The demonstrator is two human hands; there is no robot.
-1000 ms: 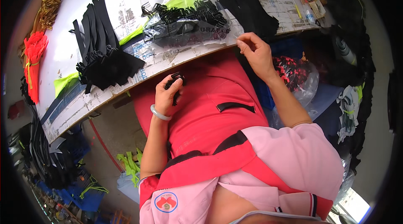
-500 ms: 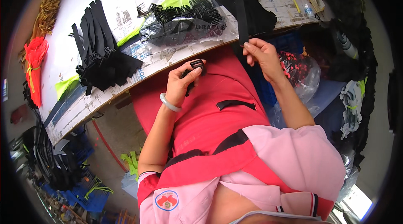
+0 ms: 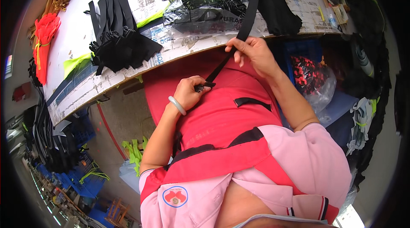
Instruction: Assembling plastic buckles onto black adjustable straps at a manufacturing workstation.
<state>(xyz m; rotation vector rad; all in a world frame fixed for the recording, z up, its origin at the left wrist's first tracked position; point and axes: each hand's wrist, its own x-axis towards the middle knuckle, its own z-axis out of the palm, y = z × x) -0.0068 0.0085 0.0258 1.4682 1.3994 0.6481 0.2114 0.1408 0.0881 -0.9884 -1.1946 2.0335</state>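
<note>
Both hands pinch one black strap [image 3: 222,66] stretched taut over the red apron: the left hand [image 3: 190,93] has its grip closed on the lower end (with a small black buckle), the right hand [image 3: 252,53] pinches it beside the surface [image 3: 106,85] edge.

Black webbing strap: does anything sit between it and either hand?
Nothing visible does. The right hand pinches the black webbing strap near the table edge, and the left hand grips its lower end above the red apron.
</note>
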